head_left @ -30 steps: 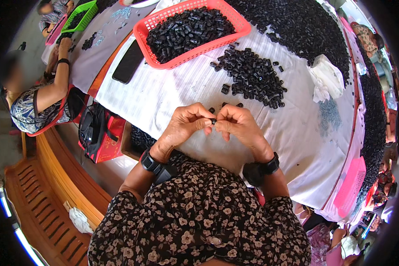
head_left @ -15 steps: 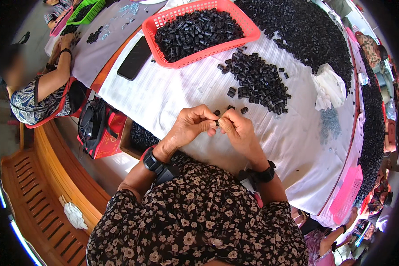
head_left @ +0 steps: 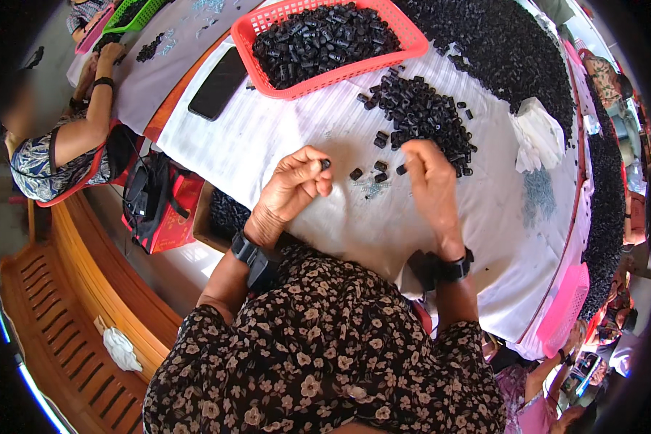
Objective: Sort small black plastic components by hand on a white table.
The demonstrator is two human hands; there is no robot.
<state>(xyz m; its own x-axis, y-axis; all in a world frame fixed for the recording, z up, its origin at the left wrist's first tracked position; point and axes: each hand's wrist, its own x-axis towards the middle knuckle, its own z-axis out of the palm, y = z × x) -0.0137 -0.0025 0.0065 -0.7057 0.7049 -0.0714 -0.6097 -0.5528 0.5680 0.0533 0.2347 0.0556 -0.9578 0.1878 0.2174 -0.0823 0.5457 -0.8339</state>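
Observation:
My left hand (head_left: 291, 186) is closed in a pinch, a small black plastic cylinder (head_left: 325, 164) showing between thumb and forefinger. To its right, my right hand (head_left: 435, 189) hovers over the white cloth, fingers bent and pressed together at the near edge of a pile of black cylinders (head_left: 430, 112). What its fingertips hold, if anything, is too small to make out. Between my hands a few loose black cylinders (head_left: 356, 173) lie on the cloth, beside a scatter of tiny pale-blue bits (head_left: 372, 190).
Beyond the pile stands a red plastic basket (head_left: 304, 88) filled with black cylinders; a black phone (head_left: 218, 84) lies at its left. A large black heap (head_left: 499, 50) covers the far right, near crumpled white tissue (head_left: 539, 136). Another person (head_left: 72, 145) sits at the left.
My hands, earlier together over a small dark piece, have parted. The left moved slightly left and up with the cylinder; the right went right and up to the pile.

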